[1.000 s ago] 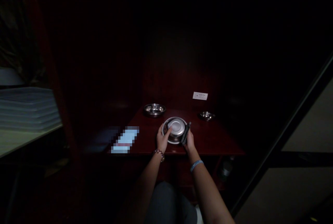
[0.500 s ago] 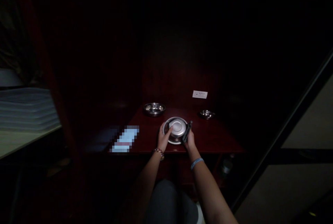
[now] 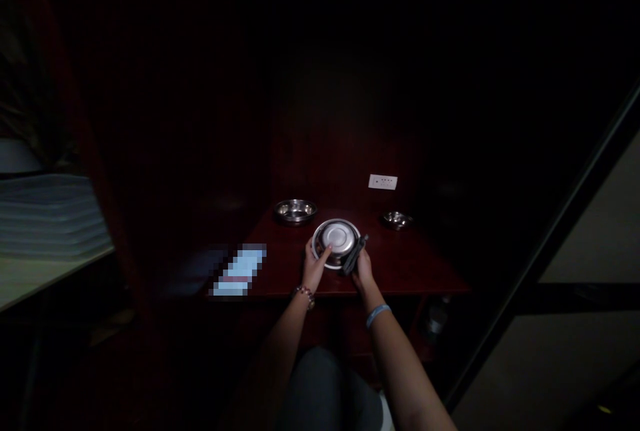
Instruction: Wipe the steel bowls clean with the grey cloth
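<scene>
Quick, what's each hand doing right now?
Left hand: holding the upturned metal bowl by its rim.
Right hand: holding a dark cloth against the bowl.

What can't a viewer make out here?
Head view throughout:
Held bowl: inside, hidden behind its own base.
Right hand: some fingers, hidden by the dark cloth.
Bright patch: its content, hidden by pixelation.
Stacked trays: left ends, cut off by the left edge.
Bottle-like thing: details, lost in shadow.
</scene>
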Available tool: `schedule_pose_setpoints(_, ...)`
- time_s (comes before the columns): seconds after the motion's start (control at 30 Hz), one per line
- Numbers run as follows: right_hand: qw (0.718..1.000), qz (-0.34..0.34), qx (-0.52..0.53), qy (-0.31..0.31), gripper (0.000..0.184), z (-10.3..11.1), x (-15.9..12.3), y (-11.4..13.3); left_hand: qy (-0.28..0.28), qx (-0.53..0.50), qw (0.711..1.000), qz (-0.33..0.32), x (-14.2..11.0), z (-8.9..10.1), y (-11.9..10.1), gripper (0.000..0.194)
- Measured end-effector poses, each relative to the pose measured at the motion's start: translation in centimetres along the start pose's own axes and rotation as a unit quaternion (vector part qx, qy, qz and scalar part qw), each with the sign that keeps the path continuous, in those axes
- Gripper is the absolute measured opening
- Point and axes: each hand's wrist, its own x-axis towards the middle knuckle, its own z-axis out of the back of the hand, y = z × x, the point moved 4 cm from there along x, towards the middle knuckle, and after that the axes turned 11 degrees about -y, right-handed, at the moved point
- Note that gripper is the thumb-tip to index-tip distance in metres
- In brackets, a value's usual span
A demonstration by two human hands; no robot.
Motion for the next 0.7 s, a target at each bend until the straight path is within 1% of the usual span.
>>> schedule_pose_setpoints(0.2,1.0,0.004,0.013,-0.008,0.029,-0.4,-0.8,0.6,-0.01,0.001,1.0,0.006,0.0,0.0,-0.2,0.068)
schedule_pose_setpoints(0.4,1.0,-0.022,-0.002,0.003,0.038,-0.7,-1.2,0.9,-0.025,-0.02,0.999,0.025,0.2,0.1,0.2,0.066)
schedule_pose_setpoints(0.57,1.0,-0.013,-0.011,0.005,0.039,-0.6,-1.2,1.1,-0.034,-0.032,0.999,0.026,0.3,0.3,0.4,0.061)
schedule_pose_setpoints(0.7,0.999,-0.014,-0.033,0.009,0.046,-0.2,-0.7,0.8,-0.038,-0.031,0.999,0.017,0.3,0.5,0.2,0.058)
